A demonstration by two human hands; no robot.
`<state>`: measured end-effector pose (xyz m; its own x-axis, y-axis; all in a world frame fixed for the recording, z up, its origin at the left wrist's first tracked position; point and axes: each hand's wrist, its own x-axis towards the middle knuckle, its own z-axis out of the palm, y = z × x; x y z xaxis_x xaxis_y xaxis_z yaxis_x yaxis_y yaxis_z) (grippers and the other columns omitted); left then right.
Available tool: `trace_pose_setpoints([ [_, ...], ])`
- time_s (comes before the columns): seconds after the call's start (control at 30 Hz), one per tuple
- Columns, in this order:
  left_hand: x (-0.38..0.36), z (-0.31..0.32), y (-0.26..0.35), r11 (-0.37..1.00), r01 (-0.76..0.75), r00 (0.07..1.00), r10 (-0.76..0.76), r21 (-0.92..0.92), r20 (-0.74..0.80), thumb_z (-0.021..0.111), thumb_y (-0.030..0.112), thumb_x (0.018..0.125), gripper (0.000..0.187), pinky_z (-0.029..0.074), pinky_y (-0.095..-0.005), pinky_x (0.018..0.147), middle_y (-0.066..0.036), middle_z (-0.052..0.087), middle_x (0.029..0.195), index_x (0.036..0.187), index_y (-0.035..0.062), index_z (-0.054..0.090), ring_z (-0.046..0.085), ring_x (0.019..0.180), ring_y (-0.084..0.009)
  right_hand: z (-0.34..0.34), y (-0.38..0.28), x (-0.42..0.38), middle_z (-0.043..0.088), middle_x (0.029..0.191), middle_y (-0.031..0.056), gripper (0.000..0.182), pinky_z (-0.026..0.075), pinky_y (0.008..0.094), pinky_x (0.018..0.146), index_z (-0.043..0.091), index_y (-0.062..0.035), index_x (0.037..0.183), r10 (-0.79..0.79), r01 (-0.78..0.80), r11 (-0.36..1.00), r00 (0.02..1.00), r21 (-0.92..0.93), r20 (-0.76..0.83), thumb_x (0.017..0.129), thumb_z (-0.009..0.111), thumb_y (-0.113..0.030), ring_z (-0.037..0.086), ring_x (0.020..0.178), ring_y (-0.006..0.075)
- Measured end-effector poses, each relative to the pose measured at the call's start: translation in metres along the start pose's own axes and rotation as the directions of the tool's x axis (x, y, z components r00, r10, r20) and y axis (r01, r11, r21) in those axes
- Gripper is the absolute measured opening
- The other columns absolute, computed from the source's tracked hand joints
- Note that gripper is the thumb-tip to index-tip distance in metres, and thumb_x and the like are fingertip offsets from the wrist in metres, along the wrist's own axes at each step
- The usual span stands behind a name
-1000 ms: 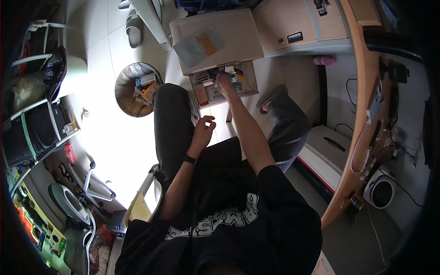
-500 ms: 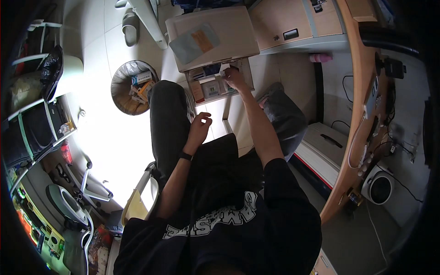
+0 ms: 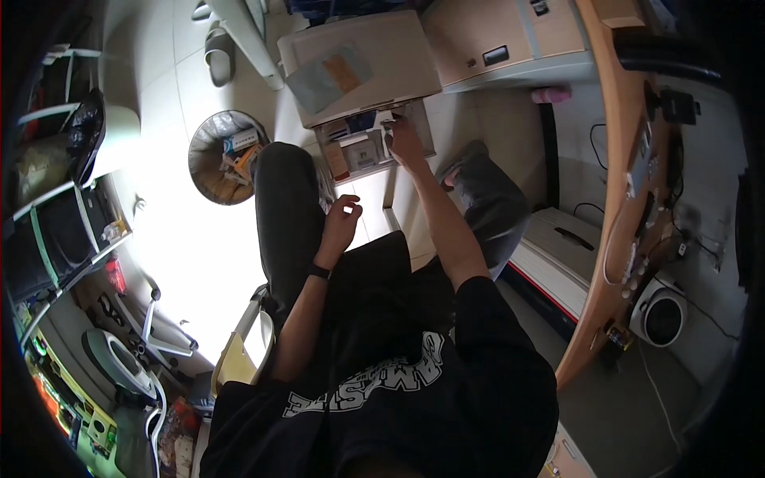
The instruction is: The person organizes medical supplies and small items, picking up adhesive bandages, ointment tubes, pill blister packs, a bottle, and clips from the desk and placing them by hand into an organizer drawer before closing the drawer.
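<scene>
My right hand (image 3: 405, 142) is inside the open drawer (image 3: 424, 126) of a small light cabinet (image 3: 390, 56). Its fingers are closed at a small white item, too small to make out. A square pale box (image 3: 362, 154) and a reddish-brown item (image 3: 336, 162) lie in the drawer to the left of that hand. Above my left thigh, my left hand (image 3: 343, 221) hangs with nothing in it, its fingers curled and thumb and forefinger apart. A grey-blue packet with an orange patch (image 3: 341, 72) rests on the cabinet top.
A round bin (image 3: 209, 166) with boxes in it stands left of my knee. Grey slippers (image 3: 218, 57) lie on the floor beyond. A wooden desk edge (image 3: 610, 239) runs along the right, with a white case (image 3: 550, 247) below. Shelves (image 3: 60, 191) stand at the left.
The whole view has shifted slightly. My right hand has turned and moved a little within the drawer, its fingers now pointing more toward the cabinet. My left hand keeps its pose.
</scene>
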<state>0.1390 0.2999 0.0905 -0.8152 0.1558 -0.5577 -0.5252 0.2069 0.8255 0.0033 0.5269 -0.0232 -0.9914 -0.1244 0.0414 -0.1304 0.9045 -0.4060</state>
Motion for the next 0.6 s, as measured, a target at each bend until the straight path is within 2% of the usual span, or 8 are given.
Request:
trace_pose_setpoints([
  [0.13, 0.014, 0.001, -0.028, 0.988, -0.133, 0.99, 0.129, -0.075, -0.051, 0.057, 0.013, 0.085, 0.024, 0.048, -0.0285, 0.069, -0.008, 0.06, 0.091, 0.106, 0.0015, 0.057, 0.057, 0.075, -0.0134, -0.018, -0.003, -0.031, 0.057, 0.097, 0.0142, 0.029, 0.049, 0.0385, 0.072, 0.057, -0.0076, 0.107, 0.146, -0.086, 0.955, 0.969, 0.285, -0.198, 0.078, 0.058, -0.01, 0.058, 0.085, 0.0286],
  [0.2, -0.003, 0.002, 0.032, 0.924, -0.028, 1.0, 0.027, -0.382, -0.007, 0.057, 0.013, 0.087, 0.022, 0.047, -0.0255, 0.065, -0.005, 0.059, 0.087, 0.106, 0.003, 0.057, 0.056, 0.074, -0.0118, -0.055, -0.042, -0.053, 0.059, 0.101, 0.0138, 0.031, 0.05, 0.0351, 0.073, 0.057, -0.0049, 0.11, 0.355, -0.325, 0.79, 0.934, 0.52, 0.044, 0.08, 0.062, -0.01, 0.06, 0.087, 0.0253],
  [0.3, 0.016, 0.008, 0.018, 0.644, 0.268, 0.942, -0.018, -0.717, 0.336, 0.054, 0.02, 0.09, 0.026, 0.048, -0.025, 0.067, -0.006, 0.059, 0.087, 0.112, 0.0055, 0.053, 0.058, 0.08, -0.0159, -0.157, -0.15, -0.093, 0.055, 0.117, 0.0161, 0.035, 0.043, 0.038, 0.093, 0.056, -0.0062, 0.113, 0.266, -0.093, 0.79, 0.943, 0.606, -0.202, 0.081, 0.064, -0.017, 0.053, 0.108, 0.0328],
  [0.33, 0.025, 0.016, 0.008, 0.418, 0.368, 0.876, 0.145, -0.83, 0.461, 0.052, 0.024, 0.092, 0.028, 0.05, -0.0277, 0.071, -0.008, 0.06, 0.091, 0.113, 0.0059, 0.051, 0.059, 0.085, -0.0196, -0.191, -0.181, -0.108, 0.051, 0.122, 0.0156, 0.037, 0.041, 0.04, 0.095, 0.056, -0.0057, 0.113, 0.277, -0.154, 0.785, 0.953, 0.6, -0.119, 0.078, 0.066, -0.017, 0.051, 0.112, 0.033],
  [0.4, -0.013, 0.044, 0.099, 0.502, 0.451, 0.805, 0.128, -0.738, 0.579, 0.036, 0.044, 0.096, 0.049, 0.042, -0.0397, 0.095, -0.018, 0.051, 0.123, 0.129, 0.0075, 0.044, 0.051, 0.11, -0.0293, -0.206, -0.201, -0.129, 0.046, 0.13, 0.0161, 0.045, 0.031, 0.0462, 0.104, 0.055, -0.0093, 0.119, -0.087, 0.156, 0.829, 0.984, 0.537, -0.153, 0.076, 0.065, -0.02, 0.039, 0.125, 0.0344],
  [0.47, -0.034, 0.051, 0.145, 0.525, 0.503, 0.674, 0.259, -0.687, 0.692, 0.035, 0.047, 0.096, 0.057, 0.039, -0.0406, 0.098, -0.019, 0.044, 0.133, 0.136, 0.0076, 0.036, 0.049, 0.115, -0.031, -0.214, -0.201, -0.146, 0.042, 0.134, 0.0168, 0.045, 0.026, 0.0487, 0.107, 0.054, -0.0083, 0.121, -0.104, 0.168, 0.908, 0.978, 0.384, -0.182, 0.079, 0.062, -0.021, 0.035, 0.128, 0.0352],
  [0.57, -0.034, 0.044, 0.148, 0.148, 0.767, 0.524, 0.416, -0.624, 0.743, 0.033, 0.048, 0.096, 0.059, 0.033, -0.0417, 0.103, -0.021, 0.038, 0.139, 0.139, 0.0074, 0.032, 0.042, 0.124, -0.0321, -0.231, -0.163, -0.155, 0.041, 0.136, 0.0165, 0.042, 0.021, 0.0513, 0.109, 0.053, -0.0075, 0.123, 0.106, -0.071, 0.978, 0.979, 0.195, -0.177, 0.082, 0.06, -0.019, 0.032, 0.13, 0.0353],
  [0.6, -0.056, 0.045, 0.179, 0.408, 0.572, 0.656, 0.293, -0.711, 0.696, 0.034, 0.047, 0.096, 0.06, 0.03, -0.0419, 0.105, -0.02, 0.037, 0.14, 0.141, 0.0071, 0.029, 0.038, 0.128, -0.0305, -0.237, -0.156, -0.154, 0.043, 0.134, 0.0157, 0.04, 0.025, 0.051, 0.107, 0.049, -0.0089, 0.126, 0.223, -0.206, 0.975, 0.909, 0.085, -0.353, 0.088, 0.053, -0.021, 0.036, 0.128, 0.0347],
])
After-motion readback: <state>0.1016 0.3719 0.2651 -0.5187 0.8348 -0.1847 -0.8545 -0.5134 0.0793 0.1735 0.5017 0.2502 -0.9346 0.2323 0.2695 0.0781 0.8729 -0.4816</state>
